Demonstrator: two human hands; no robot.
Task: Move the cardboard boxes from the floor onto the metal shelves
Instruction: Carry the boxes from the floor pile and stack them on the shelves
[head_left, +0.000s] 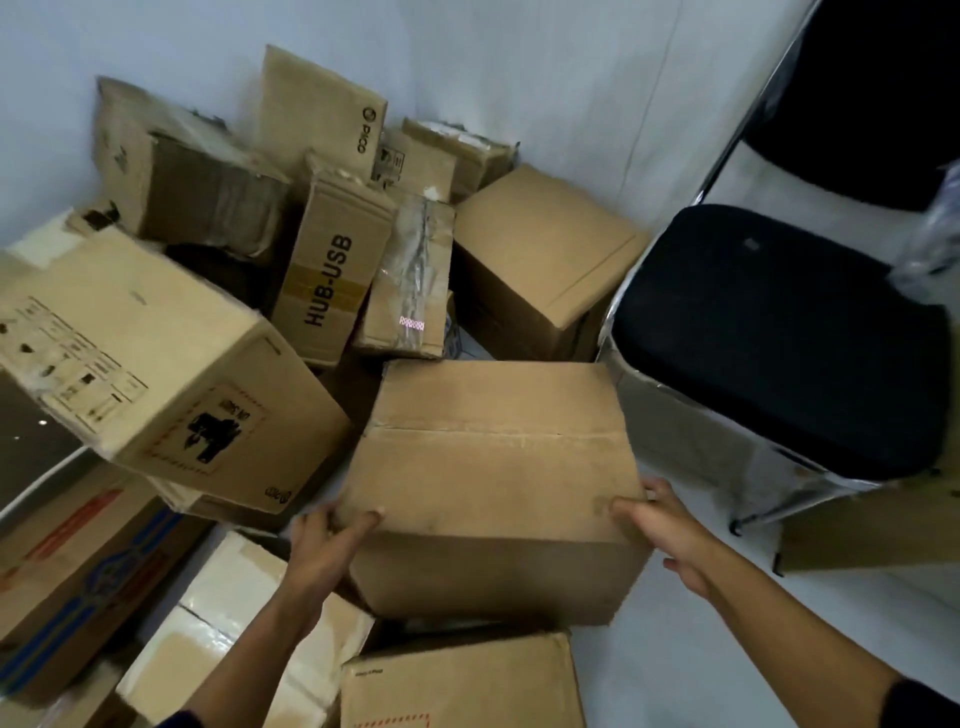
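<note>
A plain brown cardboard box sits in the middle of the view, its top flaps closed. My left hand grips its near left corner, thumb on top and fingers down the side. My right hand holds the near right corner the same way, thumb on the top edge. Several other cardboard boxes lie heaped around it: a large one with a shipping label at the left, a "HUB-USB" box behind, and a square box near the wall. No metal shelves are in view.
A black padded chair with a metal frame stands close at the right. More boxes lie at my feet: a glossy pale one and a brown one. A white wall closes the back. Pale floor shows at the lower right.
</note>
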